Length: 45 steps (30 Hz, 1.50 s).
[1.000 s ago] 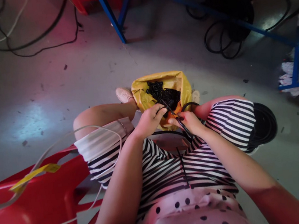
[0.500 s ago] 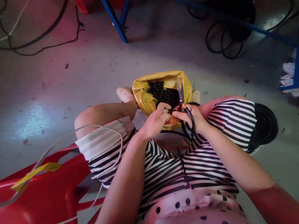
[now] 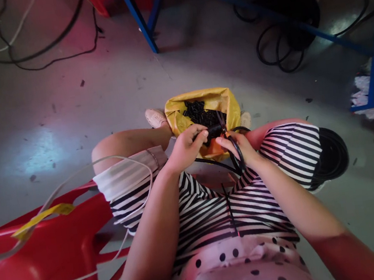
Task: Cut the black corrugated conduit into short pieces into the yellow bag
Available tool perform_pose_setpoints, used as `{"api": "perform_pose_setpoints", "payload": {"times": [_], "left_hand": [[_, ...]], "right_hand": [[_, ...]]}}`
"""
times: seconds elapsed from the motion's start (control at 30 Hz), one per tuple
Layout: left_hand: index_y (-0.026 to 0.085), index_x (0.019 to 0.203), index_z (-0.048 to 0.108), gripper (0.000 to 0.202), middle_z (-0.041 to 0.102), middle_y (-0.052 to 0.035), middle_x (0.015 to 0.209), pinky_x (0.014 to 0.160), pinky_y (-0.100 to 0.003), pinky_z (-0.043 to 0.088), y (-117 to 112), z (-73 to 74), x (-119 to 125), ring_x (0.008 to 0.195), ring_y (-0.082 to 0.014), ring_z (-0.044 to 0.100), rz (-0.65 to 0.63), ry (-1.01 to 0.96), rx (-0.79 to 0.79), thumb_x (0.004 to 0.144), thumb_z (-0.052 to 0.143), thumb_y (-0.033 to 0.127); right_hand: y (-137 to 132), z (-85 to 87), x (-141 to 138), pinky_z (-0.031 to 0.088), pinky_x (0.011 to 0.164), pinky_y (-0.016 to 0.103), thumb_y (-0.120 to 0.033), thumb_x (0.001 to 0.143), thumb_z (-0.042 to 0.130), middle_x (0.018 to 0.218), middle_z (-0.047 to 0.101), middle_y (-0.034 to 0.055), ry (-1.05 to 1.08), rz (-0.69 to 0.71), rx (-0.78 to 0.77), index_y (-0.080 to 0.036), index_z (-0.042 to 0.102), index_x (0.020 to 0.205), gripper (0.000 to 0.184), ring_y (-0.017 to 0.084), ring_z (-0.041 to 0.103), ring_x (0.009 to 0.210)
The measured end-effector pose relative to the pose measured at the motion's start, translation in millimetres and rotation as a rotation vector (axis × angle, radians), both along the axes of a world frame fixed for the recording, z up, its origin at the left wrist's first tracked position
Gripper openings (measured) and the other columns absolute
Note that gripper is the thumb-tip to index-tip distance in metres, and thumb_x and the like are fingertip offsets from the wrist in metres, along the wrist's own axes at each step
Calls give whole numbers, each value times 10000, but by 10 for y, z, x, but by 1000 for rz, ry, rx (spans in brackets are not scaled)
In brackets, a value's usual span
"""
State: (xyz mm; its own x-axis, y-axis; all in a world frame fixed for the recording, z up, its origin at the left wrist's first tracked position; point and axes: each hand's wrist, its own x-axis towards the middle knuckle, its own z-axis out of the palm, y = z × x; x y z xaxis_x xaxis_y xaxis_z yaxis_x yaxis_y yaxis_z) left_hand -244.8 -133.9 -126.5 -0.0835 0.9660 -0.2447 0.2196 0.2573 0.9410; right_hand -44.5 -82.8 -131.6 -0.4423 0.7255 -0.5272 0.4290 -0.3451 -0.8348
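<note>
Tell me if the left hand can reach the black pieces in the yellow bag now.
Likely yes: the left hand is at the open mouth of the yellow bag, near the black pieces, though the scissors in the right hand are close.

The right hand (image 3: 244, 146) grips black-handled scissors (image 3: 237, 149), blades directed toward the interior of the yellow bag (image 3: 198, 95). The left hand (image 3: 188, 147) is positioned opposite, fingertips over the bag; its grip is unclear. Short black pieces (image 3: 197, 111) lie inside the bag. A red plastic seat (image 3: 46, 275) stands at left; a black coil (image 3: 331, 154) lies at right, beside the striped knee.
</note>
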Motion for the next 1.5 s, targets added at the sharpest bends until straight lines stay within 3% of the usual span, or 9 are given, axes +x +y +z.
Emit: {"api": "perform_pose_setpoints", "payload": {"times": [0.17, 0.33, 0.57, 1.17, 1.5], "left_hand": [[174, 1011, 633, 276, 703, -51, 866, 783, -300, 522, 4, -37, 8, 804, -175, 661, 108, 29, 5, 979, 539, 432], [175, 1037, 641, 269, 719, -52, 889, 789, -299, 514, 11, -28, 23, 821, -179, 669, 124, 72, 1, 978, 532, 413], [187, 1029, 657, 247, 749, -61, 969, 865, -308, 531, 27, -1, 59, 899, -195, 680, 73, 150, -7, 984, 529, 393], [189, 1011, 667, 242, 755, -62, 985, 845, -298, 521, 25, -24, 101, 889, -195, 685, 32, 185, 1, 998, 532, 391], [183, 1032, 713, 267, 767, -53, 909, 747, -289, 494, 24, 28, 106, 807, -200, 690, -144, 264, -39, 984, 514, 355]], "right_hand": [[-55, -3, 8, 382, 674, 300, -732, 850, 681, 749, 516, -18, -20, 107, -20, -216, 542, 841, 534, 165, 475, 715], [-55, 15, 22, 409, 714, 304, -699, 869, 682, 785, 569, -8, -53, 153, 1, -214, 577, 887, 497, 181, 526, 753], [-85, -9, 26, 425, 732, 297, -643, 864, 705, 846, 638, -4, -91, 196, -24, -213, 618, 973, 452, 182, 570, 763], [-99, -14, -8, 476, 827, 322, -635, 883, 679, 877, 675, 15, -116, 182, -2, -216, 627, 995, 437, 211, 628, 844], [-27, -18, 11, 522, 876, 341, -693, 868, 707, 1002, 722, 64, -133, 264, -1, -199, 648, 1092, 545, 239, 677, 934]]}}
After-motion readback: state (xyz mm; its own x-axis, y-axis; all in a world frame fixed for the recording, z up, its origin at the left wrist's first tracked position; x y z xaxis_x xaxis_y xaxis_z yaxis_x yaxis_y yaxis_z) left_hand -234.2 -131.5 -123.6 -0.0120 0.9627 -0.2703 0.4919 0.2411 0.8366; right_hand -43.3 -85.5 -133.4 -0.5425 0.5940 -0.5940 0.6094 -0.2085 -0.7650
